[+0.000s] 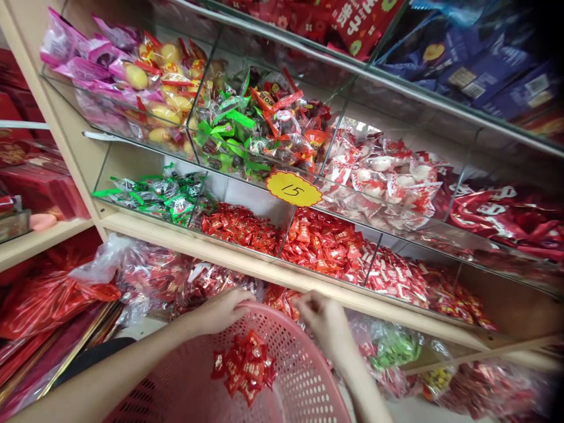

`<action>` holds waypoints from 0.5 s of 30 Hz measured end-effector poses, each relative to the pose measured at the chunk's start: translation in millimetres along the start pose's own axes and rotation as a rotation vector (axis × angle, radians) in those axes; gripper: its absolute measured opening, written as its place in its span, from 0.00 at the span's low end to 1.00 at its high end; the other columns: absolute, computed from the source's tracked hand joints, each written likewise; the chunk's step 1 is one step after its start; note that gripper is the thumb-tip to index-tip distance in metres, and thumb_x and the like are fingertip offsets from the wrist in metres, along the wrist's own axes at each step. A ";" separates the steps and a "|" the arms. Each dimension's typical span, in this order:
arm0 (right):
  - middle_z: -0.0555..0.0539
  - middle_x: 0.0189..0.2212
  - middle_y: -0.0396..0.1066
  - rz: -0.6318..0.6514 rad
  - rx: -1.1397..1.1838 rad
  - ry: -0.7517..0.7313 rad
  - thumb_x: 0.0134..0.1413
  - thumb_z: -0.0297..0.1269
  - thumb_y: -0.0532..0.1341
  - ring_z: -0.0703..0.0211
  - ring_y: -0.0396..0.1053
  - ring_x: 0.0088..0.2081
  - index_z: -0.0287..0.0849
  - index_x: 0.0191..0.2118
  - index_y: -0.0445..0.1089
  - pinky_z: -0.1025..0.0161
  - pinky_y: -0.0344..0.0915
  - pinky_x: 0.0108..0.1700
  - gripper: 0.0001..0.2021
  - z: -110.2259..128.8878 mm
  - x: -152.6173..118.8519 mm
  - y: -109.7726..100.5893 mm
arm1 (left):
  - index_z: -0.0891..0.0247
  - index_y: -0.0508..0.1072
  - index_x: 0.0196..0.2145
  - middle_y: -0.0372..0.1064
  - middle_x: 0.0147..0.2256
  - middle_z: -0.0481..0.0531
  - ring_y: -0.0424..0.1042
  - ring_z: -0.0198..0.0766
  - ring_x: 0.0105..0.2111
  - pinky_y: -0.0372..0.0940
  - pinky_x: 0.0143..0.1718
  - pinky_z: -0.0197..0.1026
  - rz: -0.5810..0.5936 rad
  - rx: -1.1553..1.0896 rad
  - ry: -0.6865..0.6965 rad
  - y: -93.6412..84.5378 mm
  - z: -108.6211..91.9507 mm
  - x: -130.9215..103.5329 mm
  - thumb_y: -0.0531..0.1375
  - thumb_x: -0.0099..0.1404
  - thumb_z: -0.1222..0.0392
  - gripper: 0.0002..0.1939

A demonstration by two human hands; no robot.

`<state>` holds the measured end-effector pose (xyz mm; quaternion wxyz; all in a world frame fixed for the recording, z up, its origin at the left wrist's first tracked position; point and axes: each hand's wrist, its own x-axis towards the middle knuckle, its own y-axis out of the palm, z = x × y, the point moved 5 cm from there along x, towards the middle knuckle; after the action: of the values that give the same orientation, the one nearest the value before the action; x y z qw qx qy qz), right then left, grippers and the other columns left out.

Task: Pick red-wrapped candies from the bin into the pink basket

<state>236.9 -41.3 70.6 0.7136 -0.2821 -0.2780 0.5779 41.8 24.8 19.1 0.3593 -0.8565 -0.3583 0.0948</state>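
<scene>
While a wooden shelf unit (220, 257) of wrapped sweets (321, 241) spans the frame, a pink perforated basket (304, 364) fills the bottom centre. The left hand (227, 311) grips its far rim; the right hand (324, 318) bends its fingers beside the rim, their hold unclear. Red-wrapped candies (249, 365) lie inside the basket, low centre.

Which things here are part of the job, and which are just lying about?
In use:
pink basket
left hand, on its rim
red packets inside it
right hand, near red packets below the shelf

Not involved:
yellow 15 tag
green-wrapped packets
blue packets, upper right
red bag, lower left
</scene>
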 end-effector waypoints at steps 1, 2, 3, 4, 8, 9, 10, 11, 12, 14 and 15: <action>0.51 0.15 0.63 -0.082 -0.001 -0.034 0.51 0.49 0.54 0.62 0.59 0.18 0.42 0.23 0.63 0.66 0.52 0.23 0.16 8.2 10.7 -19.5 | 0.60 0.71 0.39 0.70 0.36 0.50 0.65 0.38 0.38 0.58 0.40 0.37 0.000 0.002 0.002 -0.1 -0.4 -0.3 0.50 0.62 0.61 0.12; 0.51 0.16 0.63 -0.130 -0.016 -0.054 0.51 0.50 0.54 0.62 0.59 0.19 0.42 0.22 0.62 0.66 0.53 0.24 0.16 14.6 21.4 -35.3 | 0.60 0.72 0.40 0.70 0.37 0.50 0.65 0.38 0.38 0.58 0.40 0.37 0.001 0.005 0.005 -0.3 -1.1 -0.6 0.50 0.62 0.61 0.12; 0.50 0.17 0.64 -0.180 -0.052 -0.060 0.50 0.49 0.55 0.62 0.60 0.19 0.42 0.23 0.62 0.66 0.53 0.24 0.15 18.7 31.8 -48.6 | 0.60 0.72 0.40 0.70 0.37 0.50 0.66 0.38 0.38 0.58 0.40 0.37 0.004 0.006 0.008 -0.5 -1.8 -0.8 0.50 0.62 0.61 0.12; 0.50 0.17 0.65 -0.229 -0.114 -0.054 0.49 0.48 0.56 0.62 0.61 0.20 0.42 0.24 0.63 0.66 0.53 0.24 0.14 21.0 41.6 -58.9 | 0.60 0.72 0.40 0.70 0.36 0.50 0.66 0.38 0.37 0.58 0.40 0.37 0.006 0.007 0.008 -0.8 -2.3 -1.1 0.50 0.62 0.61 0.13; 0.47 0.23 0.69 -0.336 -0.395 0.031 0.46 0.44 0.59 0.57 0.66 0.26 0.42 0.33 0.66 0.65 0.54 0.27 0.11 17.6 70.7 -71.2 | 0.60 0.72 0.39 0.70 0.35 0.49 0.66 0.37 0.36 0.58 0.38 0.37 0.019 0.010 0.006 -1.1 -3.5 -1.7 0.50 0.63 0.60 0.12; 0.46 0.25 0.70 -0.334 -0.432 0.047 0.46 0.44 0.59 0.56 0.67 0.28 0.42 0.35 0.66 0.65 0.55 0.28 0.12 16.0 75.4 -69.4 | 0.60 0.72 0.39 0.70 0.34 0.49 0.66 0.37 0.35 0.58 0.38 0.36 0.023 0.008 0.007 -0.9 -3.7 -1.8 0.50 0.63 0.60 0.12; 0.45 0.27 0.71 -0.325 -0.455 0.058 0.47 0.43 0.59 0.55 0.68 0.30 0.42 0.35 0.67 0.65 0.55 0.29 0.12 14.7 79.3 -66.8 | 0.60 0.72 0.39 0.70 0.34 0.49 0.67 0.37 0.35 0.59 0.38 0.36 0.024 0.008 0.008 -0.8 -3.8 -1.9 0.49 0.63 0.59 0.12; 0.44 0.28 0.71 -0.317 -0.472 0.067 0.47 0.44 0.59 0.55 0.68 0.31 0.42 0.36 0.67 0.65 0.55 0.29 0.12 13.8 82.4 -64.4 | 0.61 0.72 0.38 0.70 0.34 0.49 0.67 0.37 0.35 0.59 0.38 0.36 0.023 0.008 0.008 -0.9 -3.9 -2.0 0.49 0.63 0.59 0.12; 0.43 0.28 0.71 -0.313 -0.488 0.076 0.47 0.44 0.59 0.54 0.68 0.31 0.42 0.36 0.67 0.65 0.55 0.29 0.12 13.2 84.8 -62.5 | 0.61 0.72 0.38 0.70 0.34 0.49 0.67 0.37 0.35 0.59 0.38 0.36 0.020 0.009 0.006 -1.0 -3.8 -2.2 0.49 0.63 0.59 0.12; 0.43 0.28 0.71 -0.314 -0.509 0.087 0.46 0.43 0.59 0.54 0.68 0.32 0.42 0.35 0.68 0.64 0.55 0.29 0.12 12.2 88.6 -61.1 | 0.61 0.71 0.38 0.70 0.34 0.50 0.66 0.37 0.35 0.59 0.38 0.37 0.016 0.017 0.001 -1.2 -3.3 -2.6 0.49 0.63 0.58 0.12; 0.43 0.27 0.71 -0.319 -0.507 0.086 0.45 0.43 0.59 0.54 0.68 0.31 0.41 0.34 0.69 0.64 0.54 0.28 0.11 11.4 90.3 -61.5 | 0.61 0.71 0.38 0.70 0.35 0.50 0.66 0.38 0.36 0.59 0.39 0.37 0.012 0.021 -0.002 -1.3 -2.9 -2.8 0.50 0.63 0.58 0.12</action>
<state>285.8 37.6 129.3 0.7133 -0.4282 -0.4234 0.3585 40.3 21.9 21.8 0.3674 -0.8546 -0.3527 0.1014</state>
